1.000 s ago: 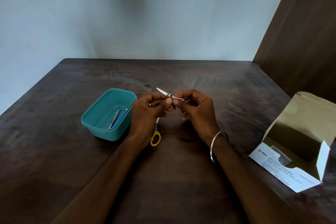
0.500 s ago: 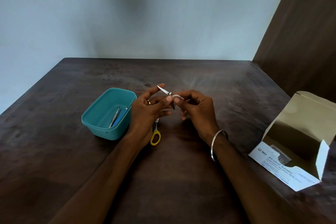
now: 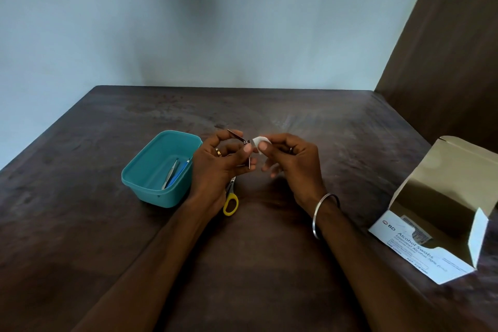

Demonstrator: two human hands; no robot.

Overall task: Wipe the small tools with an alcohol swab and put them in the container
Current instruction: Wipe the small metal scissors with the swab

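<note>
The teal container (image 3: 161, 170) sits left of centre on the table (image 3: 269, 264), just beside the left hand (image 3: 215, 162). That hand grips a small metal nail clipper (image 3: 241, 140), lever slanting toward the upper left. The right hand (image 3: 291, 159) pinches a white swab (image 3: 259, 141) at the clipper's right end, barely touching. Yellow-handled scissors (image 3: 230, 201) lie below.

One teal container (image 3: 140, 180) holds two tools (image 3: 172, 174). Beside it: one nail clipper (image 3: 240, 138), one swab (image 3: 260, 141), one pair of yellow-handled scissors (image 3: 230, 201). One swab box (image 3: 431, 226) stands apart.
</note>
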